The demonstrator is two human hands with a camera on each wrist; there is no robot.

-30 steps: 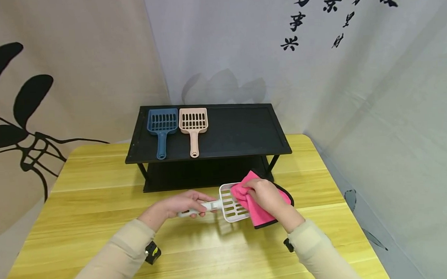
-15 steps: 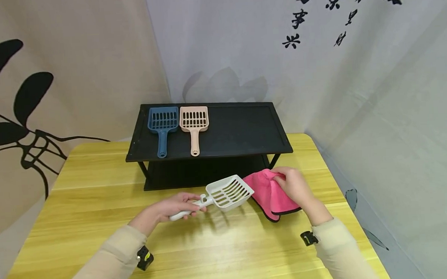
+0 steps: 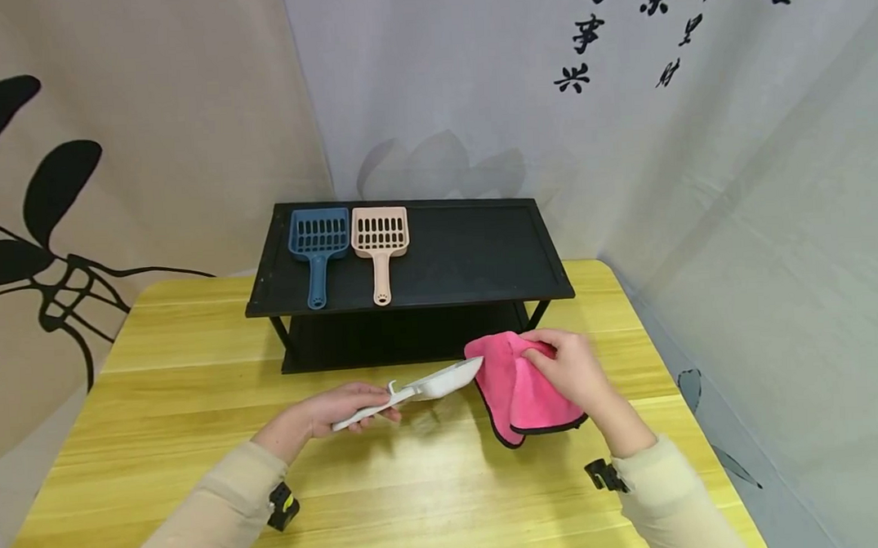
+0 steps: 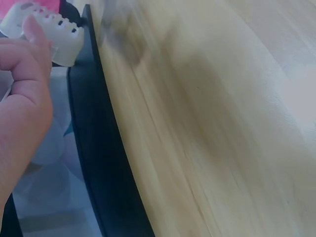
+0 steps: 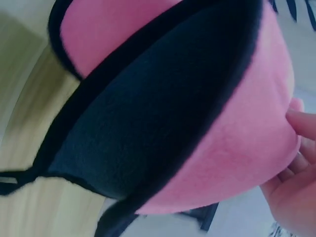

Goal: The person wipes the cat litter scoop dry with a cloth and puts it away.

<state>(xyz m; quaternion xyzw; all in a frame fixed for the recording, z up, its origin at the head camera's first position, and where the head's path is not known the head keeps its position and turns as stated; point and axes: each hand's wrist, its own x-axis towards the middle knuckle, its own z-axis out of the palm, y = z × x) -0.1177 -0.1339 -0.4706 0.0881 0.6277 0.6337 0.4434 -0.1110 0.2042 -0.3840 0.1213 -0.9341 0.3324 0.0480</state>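
Note:
A white slotted litter scoop (image 3: 444, 382) is held by its handle in my left hand (image 3: 334, 409), tilted so its side faces the head view. The left wrist view catches part of the scoop (image 4: 64, 37) beyond the thumb. My right hand (image 3: 572, 373) pinches a pink cloth (image 3: 521, 389) with black edging, which hangs in folds over the table. The scoop's tip overlaps the cloth's left edge in the head view. In the right wrist view the cloth (image 5: 237, 148) bulges open, its dark underside showing, with fingers gripping it at the right.
Behind the hands stands a black two-tier rack (image 3: 475, 256) on the wooden table (image 3: 196, 448). A blue litter scoop (image 3: 318, 255) and a beige litter scoop (image 3: 381, 252) lie side by side on its top left. A printed curtain hangs behind.
My right hand has moved right with the cloth, off the scoop's head. My left hand has shifted slightly left and turned the scoop from slots facing up to nearly edge-on.

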